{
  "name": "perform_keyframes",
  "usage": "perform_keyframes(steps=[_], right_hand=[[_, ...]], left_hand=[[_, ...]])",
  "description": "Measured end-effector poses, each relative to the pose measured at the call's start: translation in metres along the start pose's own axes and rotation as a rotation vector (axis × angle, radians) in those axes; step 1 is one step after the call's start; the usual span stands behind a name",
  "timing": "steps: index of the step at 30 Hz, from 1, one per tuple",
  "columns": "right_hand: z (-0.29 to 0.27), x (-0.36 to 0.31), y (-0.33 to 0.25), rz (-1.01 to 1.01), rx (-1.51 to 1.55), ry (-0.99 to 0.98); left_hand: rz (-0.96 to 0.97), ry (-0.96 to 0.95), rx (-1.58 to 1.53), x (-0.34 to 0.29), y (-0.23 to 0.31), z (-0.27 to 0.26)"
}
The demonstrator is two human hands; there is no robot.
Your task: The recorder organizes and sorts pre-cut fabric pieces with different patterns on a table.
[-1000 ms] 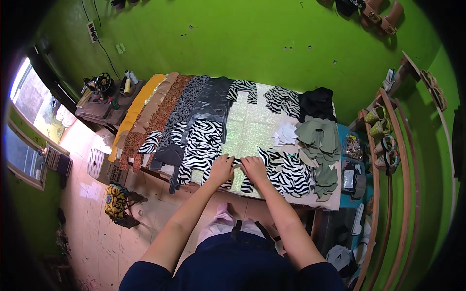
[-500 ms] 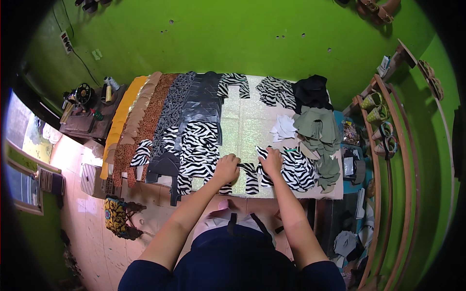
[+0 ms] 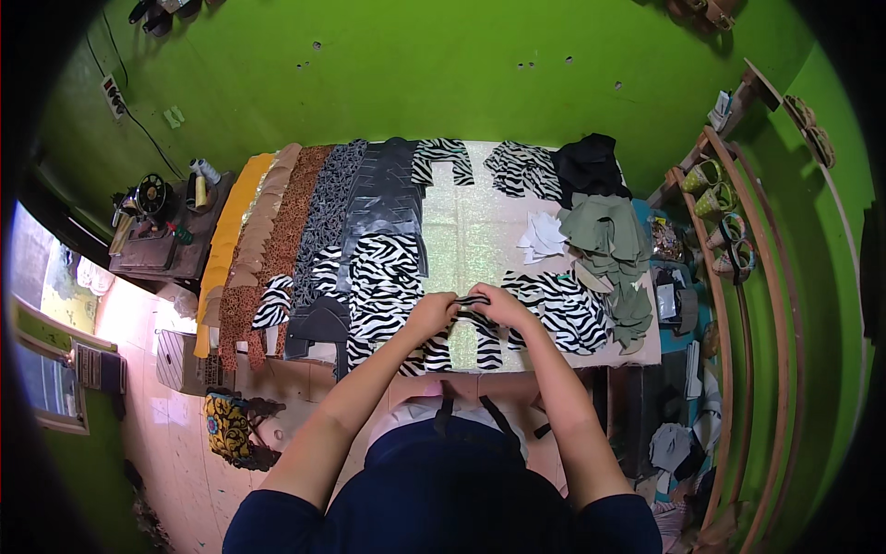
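hands point(image 3: 469, 309) now together (zebra piece point(image 3: 472, 301))

The counter point(image 3: 466, 222) stands against the wall, straight ahead of the person. Along its left part, long strips of fabric point(image 3: 277, 231) lie side by side, running from the far edge to the near edge and overhanging it. At the near middle edge, the left hand point(image 3: 432, 312) and the right hand point(image 3: 498, 305) meet on a small fabric piece point(image 3: 472, 300), with cut pieces point(image 3: 388, 286) lying to its left and right. A heap of folded cloth point(image 3: 604, 235) sits at the counter's right end, and paper scraps point(image 3: 543, 238) lie just left of it. A side table with a sewing machine point(image 3: 148, 198) stands to the counter's left; curved shelves point(image 3: 729, 231) stand to its right.
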State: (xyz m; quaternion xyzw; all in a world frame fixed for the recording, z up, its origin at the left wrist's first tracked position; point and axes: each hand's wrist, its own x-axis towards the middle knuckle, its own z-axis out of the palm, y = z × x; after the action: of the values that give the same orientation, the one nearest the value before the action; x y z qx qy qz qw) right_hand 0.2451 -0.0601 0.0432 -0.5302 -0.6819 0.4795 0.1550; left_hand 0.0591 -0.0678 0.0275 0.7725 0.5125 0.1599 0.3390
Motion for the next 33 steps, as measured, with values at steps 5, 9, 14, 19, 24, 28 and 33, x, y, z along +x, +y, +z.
perform_keyframes(steps=[5,9,14,19,24,28,33], right_hand=[[0.006,-0.004,0.023,-0.001,-0.102,-0.074],[0.013,-0.005,0.036,0.089,0.187,0.058],[0.019,-0.003,0.038,0.081,0.148,0.123],[0.028,-0.003,0.043,0.129,0.066,0.183],[0.036,-0.004,0.045,0.135,0.000,0.245],[0.043,-0.001,0.042,0.092,-0.149,0.265],[0.044,-0.002,0.040,0.123,-0.199,0.284]], left_hand=[[-0.091,-0.084,-0.135,-0.013,-0.019,0.001],[-0.207,-0.110,-0.081,-0.016,-0.024,0.000],[-0.214,-0.092,0.213,-0.021,-0.010,0.001],[-0.170,-0.197,0.392,-0.023,-0.008,0.004],[-0.171,-0.226,0.480,-0.020,-0.017,0.017],[-0.156,-0.244,0.579,-0.017,-0.019,0.022],[-0.118,-0.282,0.647,-0.017,-0.014,0.018]])
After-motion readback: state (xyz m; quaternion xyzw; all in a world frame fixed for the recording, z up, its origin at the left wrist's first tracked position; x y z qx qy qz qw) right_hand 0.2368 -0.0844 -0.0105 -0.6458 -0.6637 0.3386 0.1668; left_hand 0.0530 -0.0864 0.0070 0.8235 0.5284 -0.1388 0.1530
